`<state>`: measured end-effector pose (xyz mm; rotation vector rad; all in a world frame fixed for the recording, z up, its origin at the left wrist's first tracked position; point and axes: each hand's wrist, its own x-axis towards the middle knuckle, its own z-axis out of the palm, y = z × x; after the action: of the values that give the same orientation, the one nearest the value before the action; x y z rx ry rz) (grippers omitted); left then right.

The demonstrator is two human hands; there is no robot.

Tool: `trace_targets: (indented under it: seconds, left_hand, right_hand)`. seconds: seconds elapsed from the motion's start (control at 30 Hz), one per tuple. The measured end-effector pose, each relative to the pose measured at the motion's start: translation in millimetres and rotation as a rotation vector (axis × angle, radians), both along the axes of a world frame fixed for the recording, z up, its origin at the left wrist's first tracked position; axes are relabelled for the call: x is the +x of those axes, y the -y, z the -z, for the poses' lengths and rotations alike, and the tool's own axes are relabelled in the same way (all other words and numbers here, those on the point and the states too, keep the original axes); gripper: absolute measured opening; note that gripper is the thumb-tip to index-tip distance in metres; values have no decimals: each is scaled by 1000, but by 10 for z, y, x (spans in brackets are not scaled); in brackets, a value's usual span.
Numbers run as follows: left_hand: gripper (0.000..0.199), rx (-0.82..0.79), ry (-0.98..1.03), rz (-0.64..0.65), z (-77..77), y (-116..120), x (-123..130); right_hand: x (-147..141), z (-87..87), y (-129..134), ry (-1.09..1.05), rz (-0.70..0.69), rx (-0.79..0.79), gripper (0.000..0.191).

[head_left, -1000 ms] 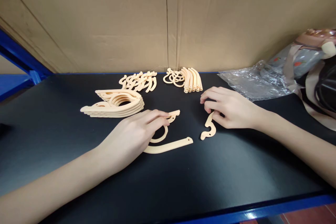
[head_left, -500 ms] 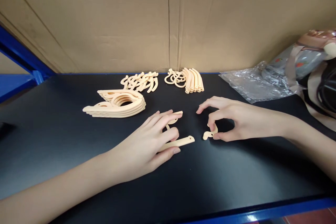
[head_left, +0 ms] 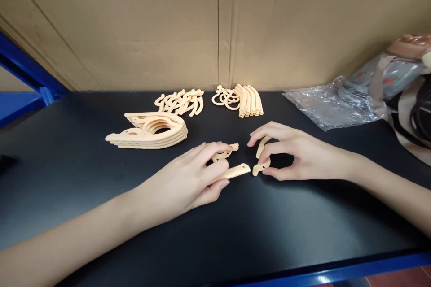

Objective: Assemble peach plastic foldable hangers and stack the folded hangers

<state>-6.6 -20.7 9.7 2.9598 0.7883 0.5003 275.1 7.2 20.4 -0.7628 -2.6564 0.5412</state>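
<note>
My left hand (head_left: 188,177) grips a beige plastic hanger arm (head_left: 237,171) between thumb and fingers. The arm's end, with a small hole, points right, and a curved part (head_left: 222,155) shows beyond it, partly hidden by the fingers. My right hand (head_left: 292,150) pinches a small curved beige hanger hook (head_left: 258,169) between thumb and index finger, its other fingers loosely bent. Part of the hook is hidden behind those fingers. Only a narrow gap separates the hook's lower end from the hole end of the arm.
A stack of beige hanger bodies (head_left: 158,142) lies to the left on the black tabletop (head_left: 208,242). Behind are a heap of hooks (head_left: 182,102) and a row of curved pieces (head_left: 249,101). A clear plastic bag (head_left: 323,107) and a bottle (head_left: 387,71) occupy the right. Cardboard (head_left: 151,22) stands behind.
My right hand has shifted slightly left with the hook, bringing it closer to the hanger arm. My left fingers have closed further around the arm, and its hole end has risen slightly.
</note>
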Motion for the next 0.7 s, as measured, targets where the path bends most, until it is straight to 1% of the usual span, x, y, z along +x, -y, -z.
trace_targets:
  seconds: [0.1, 0.17, 0.23, 0.3, 0.37, 0.43, 0.53, 0.6, 0.7]
  left_hand:
    - [22, -25, 12, -22, -18, 0, -9]
    - [21, -20, 16, -18, -9, -8, -6]
    - [19, -10, 7, -2, 12, -18, 4]
    - [17, -10, -7, 15, 31, -25, 15]
    - [17, -17, -16, 22, 39, -28, 21]
    - [18, -44, -4, 13, 35, -28, 20]
    - [20, -101, 17, -2, 28, -29, 13]
    - [23, -115, 29, -12, 30, -31, 9]
    - [22, -104, 33, -14, 37, -30, 7]
  right_hand:
    - [-85, 53, 44, -62, 19, 20, 8]
    - [-118, 74, 63, -101, 35, 2, 8]
    - [-124, 86, 76, -130, 86, -41, 7]
    - [-113, 94, 88, -147, 155, -104, 13]
    - [-103, 103, 105, -144, 209, -128, 18]
    - [-105, 115, 126, -97, 226, -60, 19]
    - [-134, 137, 156, 16, 210, 165, 23]
    - [-157, 154, 171, 80, 188, 279, 27]
    - [-176, 173, 184, 126, 160, 348, 34]
